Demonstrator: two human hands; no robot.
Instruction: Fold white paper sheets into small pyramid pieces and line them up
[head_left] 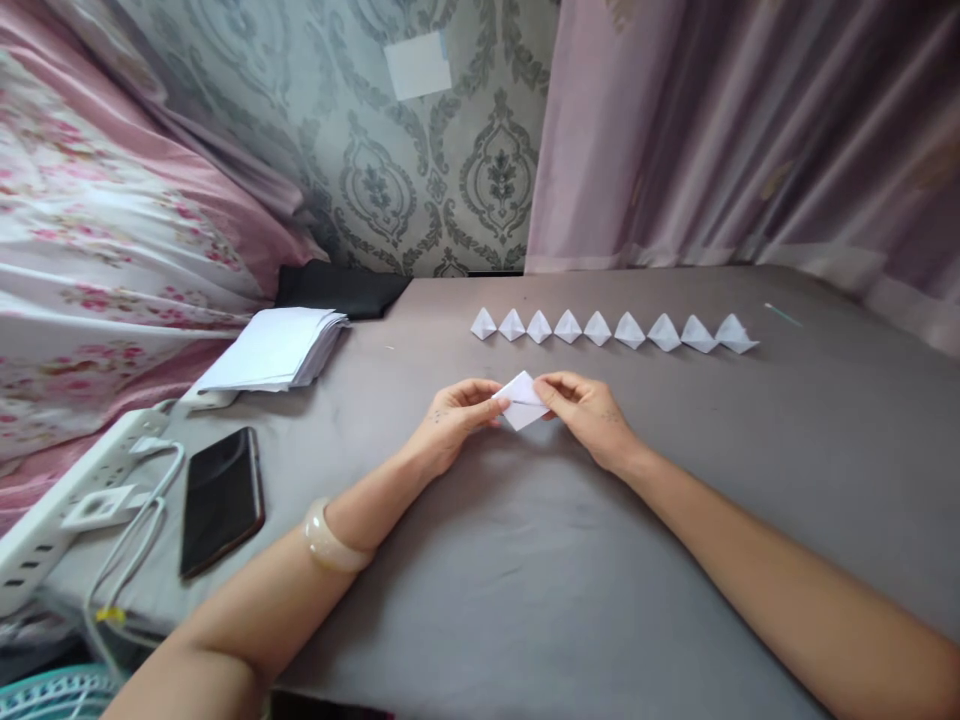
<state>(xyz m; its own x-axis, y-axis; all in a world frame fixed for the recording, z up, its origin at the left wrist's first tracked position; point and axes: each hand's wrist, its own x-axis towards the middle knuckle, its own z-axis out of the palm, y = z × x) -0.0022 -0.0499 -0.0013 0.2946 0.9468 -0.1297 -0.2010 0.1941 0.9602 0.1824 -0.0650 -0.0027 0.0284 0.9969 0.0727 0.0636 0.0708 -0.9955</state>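
Between my two hands is a small folded white paper (523, 413), shaped like a diamond with a crease or slit across its middle. My left hand (459, 415) pinches its left corner, thumb on the near face and fingers behind. At the right corner my right hand (589, 408) grips it the same way, with the thumb on top. Beyond the hands, several folded white paper boats (568, 327) stand in a row on the grey cloth surface (570, 560). A pale bangle circles my left wrist.
To the left lie a stack of white paper (274, 348), a black phone (223, 500) and a white power strip (90, 500) with cables. A black flat item (341, 288) rests by the patterned wall. Curtains (720, 140) hang at the back right. A thin stick (782, 314) lies far right.
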